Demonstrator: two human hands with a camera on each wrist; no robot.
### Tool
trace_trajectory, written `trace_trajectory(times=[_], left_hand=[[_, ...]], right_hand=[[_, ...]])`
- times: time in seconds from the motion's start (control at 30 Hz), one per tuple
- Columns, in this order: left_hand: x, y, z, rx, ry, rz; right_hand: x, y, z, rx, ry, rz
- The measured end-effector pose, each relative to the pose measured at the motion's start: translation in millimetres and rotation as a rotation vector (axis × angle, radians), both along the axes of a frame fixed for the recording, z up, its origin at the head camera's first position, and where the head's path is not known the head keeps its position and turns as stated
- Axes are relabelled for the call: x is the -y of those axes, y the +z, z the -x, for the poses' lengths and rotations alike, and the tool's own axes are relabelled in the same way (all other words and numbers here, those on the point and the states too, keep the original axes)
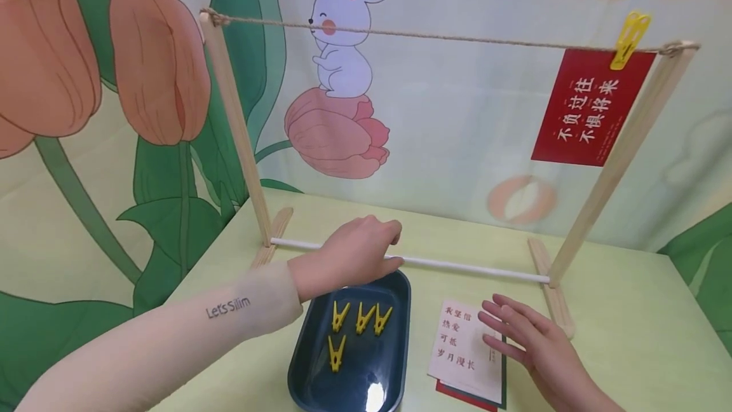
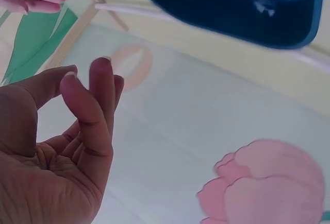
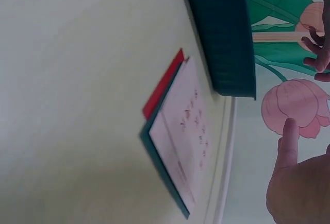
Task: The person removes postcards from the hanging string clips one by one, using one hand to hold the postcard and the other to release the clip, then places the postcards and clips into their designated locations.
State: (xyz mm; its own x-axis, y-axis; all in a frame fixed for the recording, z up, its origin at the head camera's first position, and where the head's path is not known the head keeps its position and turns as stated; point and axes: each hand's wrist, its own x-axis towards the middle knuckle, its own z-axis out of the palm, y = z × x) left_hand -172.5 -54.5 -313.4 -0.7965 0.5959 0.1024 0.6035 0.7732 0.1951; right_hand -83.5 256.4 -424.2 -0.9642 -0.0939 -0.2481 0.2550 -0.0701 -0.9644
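Note:
My left hand (image 1: 360,250) hovers over the far end of a dark blue tray (image 1: 366,393), fingers loosely bent with nothing between them. Several yellow clothespins (image 1: 336,353) lie inside that tray. To its right is a small stack of cards; the top one is a pale card (image 1: 454,348) with Chinese writing, and green and red edges show beneath it. My right hand (image 1: 543,348), empty with fingers spread, is above the right side of the stack. A red card (image 1: 589,107) hangs from a twine line (image 1: 434,35), clipped by a yellow clothespin (image 1: 629,40) near the right post.
The twine runs between two wooden posts, left (image 1: 237,119) and right (image 1: 623,164). A white rod (image 1: 474,266) joins them low down, just behind the tray. Behind the frame hangs a backdrop (image 1: 457,126) printed with tulips and a rabbit.

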Motion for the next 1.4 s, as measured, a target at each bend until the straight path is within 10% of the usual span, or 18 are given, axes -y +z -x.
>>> trace_trajectory(times=[0.3, 0.97, 1.4], left_hand=[[-26.3, 38.0, 16.9, -0.009, -0.031, -0.013], [-83.7, 126.1, 42.1, -0.140, -0.032, -0.011], [-108.9, 186.3, 56.9, -0.143, -0.120, -0.190]], right_hand=[[3, 17.5, 19.8, -0.168, 0.025, 0.141], [1, 65.0, 62.2, -0.225, 0.035, 0.301], [-8, 92.1, 84.8, -0.263, 0.014, 0.421]])
